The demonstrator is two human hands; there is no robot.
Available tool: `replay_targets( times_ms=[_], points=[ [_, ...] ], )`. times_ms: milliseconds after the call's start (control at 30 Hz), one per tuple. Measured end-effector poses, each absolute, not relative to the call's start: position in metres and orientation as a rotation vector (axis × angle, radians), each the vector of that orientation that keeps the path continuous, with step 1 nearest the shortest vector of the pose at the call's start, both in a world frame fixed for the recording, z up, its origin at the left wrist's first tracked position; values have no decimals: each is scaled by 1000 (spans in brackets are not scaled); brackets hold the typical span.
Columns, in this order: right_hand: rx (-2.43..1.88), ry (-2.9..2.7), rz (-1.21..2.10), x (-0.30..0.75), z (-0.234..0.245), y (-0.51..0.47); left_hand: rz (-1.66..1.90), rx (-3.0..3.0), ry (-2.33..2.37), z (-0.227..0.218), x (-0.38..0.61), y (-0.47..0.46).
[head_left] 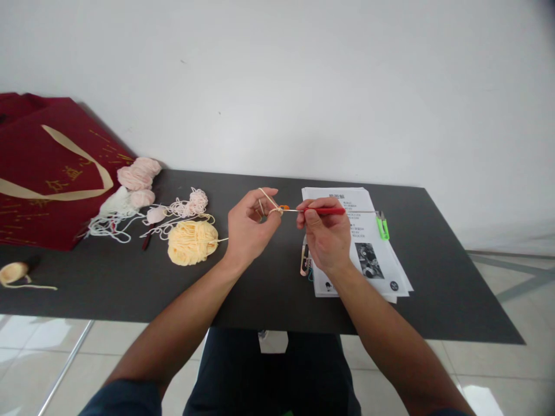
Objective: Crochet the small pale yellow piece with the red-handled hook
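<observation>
My right hand (326,232) grips a crochet hook (332,211) by its red handle, with the thin metal shaft pointing left. The hook's tip meets a small piece of yellow crochet work (276,211) pinched between the thumb and fingers of my left hand (252,225). Pale yellow yarn runs over the raised left index finger. A small orange piece (284,207) shows beside the work; its kind is unclear. To the left of my left hand lies a yellow yarn ball (193,242), its strand leading toward that hand.
Printed sheets (381,270) lie under and beyond my right hand, with green thread snips (382,225) on their right edge. Pink yarn (139,173), tangled white yarn (115,216) and a dark red bag (47,162) occupy the left. A small yellow crocheted piece (14,273) sits at far left.
</observation>
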State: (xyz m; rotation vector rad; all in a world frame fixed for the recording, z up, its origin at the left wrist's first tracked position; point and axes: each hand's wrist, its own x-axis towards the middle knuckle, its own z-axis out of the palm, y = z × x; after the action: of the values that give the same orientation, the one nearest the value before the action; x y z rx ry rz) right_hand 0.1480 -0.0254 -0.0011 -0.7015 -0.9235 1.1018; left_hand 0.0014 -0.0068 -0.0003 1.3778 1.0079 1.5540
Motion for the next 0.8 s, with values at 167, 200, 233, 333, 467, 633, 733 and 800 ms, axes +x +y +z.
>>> replay_targets(
  times_ms=[167, 200, 233, 333, 467, 633, 733, 800],
  points=[
    [-710, -957, 1049, 148, -4, -27, 1565, 1366, 1027, 0, 2, -8],
    [-706, -969, 1040, 148, -5, -27, 1568, 1361, 1029, 0, 2, -9],
    [-698, -982, 1031, 148, -5, -27, 1571, 1355, 1028, 1, 2, -9],
    [-685, -1006, 1002, 149, -6, -28, 1582, 1337, 1029, 1, 3, -9],
    [-722, -1012, 961, 148, -7, -29, 1577, 1325, 1042, 1, 3, -10],
    [-696, -1046, 915, 146, -6, -30, 1589, 1326, 1047, 2, 3, -10],
    [-696, -1078, 864, 145, -5, -32, 1595, 1313, 1049, 2, 3, -11],
    [-718, -1100, 821, 144, -4, -34, 1591, 1303, 1060, 2, 4, -11]
  ],
)
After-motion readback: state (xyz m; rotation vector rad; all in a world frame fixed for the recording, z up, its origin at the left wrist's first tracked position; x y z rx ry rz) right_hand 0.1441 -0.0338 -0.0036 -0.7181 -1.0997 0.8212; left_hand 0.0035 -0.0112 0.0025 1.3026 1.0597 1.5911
